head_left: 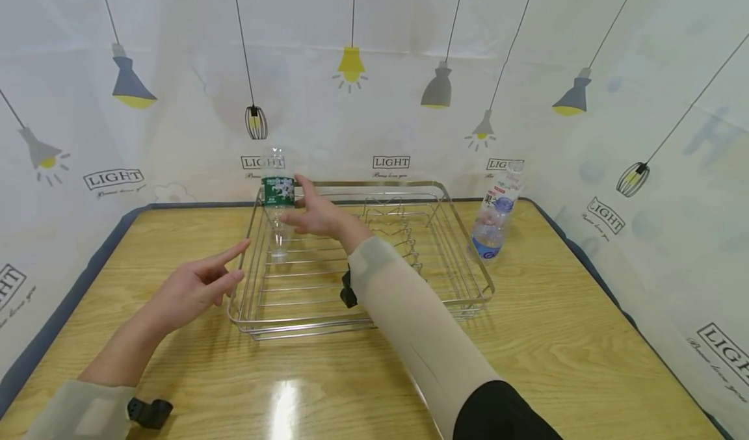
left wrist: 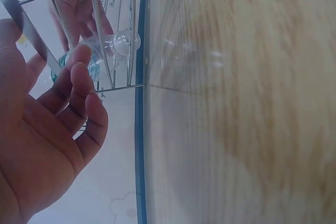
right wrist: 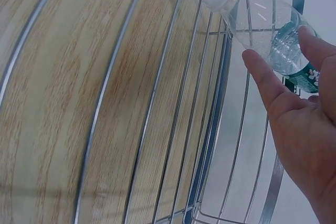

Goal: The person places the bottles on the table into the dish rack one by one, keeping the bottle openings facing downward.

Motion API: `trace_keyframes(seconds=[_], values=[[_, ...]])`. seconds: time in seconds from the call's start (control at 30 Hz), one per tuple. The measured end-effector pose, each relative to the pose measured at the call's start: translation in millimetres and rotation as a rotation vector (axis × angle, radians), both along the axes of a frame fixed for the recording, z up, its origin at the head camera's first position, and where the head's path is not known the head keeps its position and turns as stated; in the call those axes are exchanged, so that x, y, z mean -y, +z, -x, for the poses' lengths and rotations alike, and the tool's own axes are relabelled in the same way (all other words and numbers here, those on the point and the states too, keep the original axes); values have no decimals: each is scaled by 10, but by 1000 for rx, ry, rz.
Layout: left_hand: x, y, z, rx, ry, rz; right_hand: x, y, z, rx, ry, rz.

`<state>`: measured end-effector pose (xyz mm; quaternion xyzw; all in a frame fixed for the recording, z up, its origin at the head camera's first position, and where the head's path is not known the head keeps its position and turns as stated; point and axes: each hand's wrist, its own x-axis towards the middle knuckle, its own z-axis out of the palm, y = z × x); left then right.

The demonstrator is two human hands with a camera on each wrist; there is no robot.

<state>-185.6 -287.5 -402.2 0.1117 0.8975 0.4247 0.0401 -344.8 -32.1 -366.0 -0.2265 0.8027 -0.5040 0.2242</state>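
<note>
A clear plastic bottle (head_left: 279, 222) with a green label is upside down, cap lowest, at the left side of a metal wire rack (head_left: 345, 322). My right hand (head_left: 322, 214) reaches over the rack to the bottle's right side. Its thumb and index finger are spread apart close to the label, and in the right wrist view they overlap the bottle (right wrist: 257, 17). Whether they touch it is hard to tell. My left hand (head_left: 190, 290) is outside the rack's left side, fingers loosely extended, with the index fingertip near the rim.
To the right of the rack, a second bottle (head_left: 494, 216) with a white and blue label leans on the wood-grain table (head_left: 562, 336). Curved wire holders (head_left: 409, 242) run along the rack's inside. Behind the table hangs a lamp-patterned cloth (head_left: 316, 108).
</note>
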Motion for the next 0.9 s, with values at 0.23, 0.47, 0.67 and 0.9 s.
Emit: trace_keyframes(seconds=[0.23,0.47,0.67,0.9], values=[[1,-17,2,5,-3,-6,-20,-28,18,-9,-9,-11],[1,-18,-9,-1,-5,-16,-35,-37,33,-8,1,-6],[4,-26,-7,-10,-8,-21,-40,-27,32,-7,14,-1],[7,-20,-8,-11,-7,-19,-53,0,46,-28,-5,-20]])
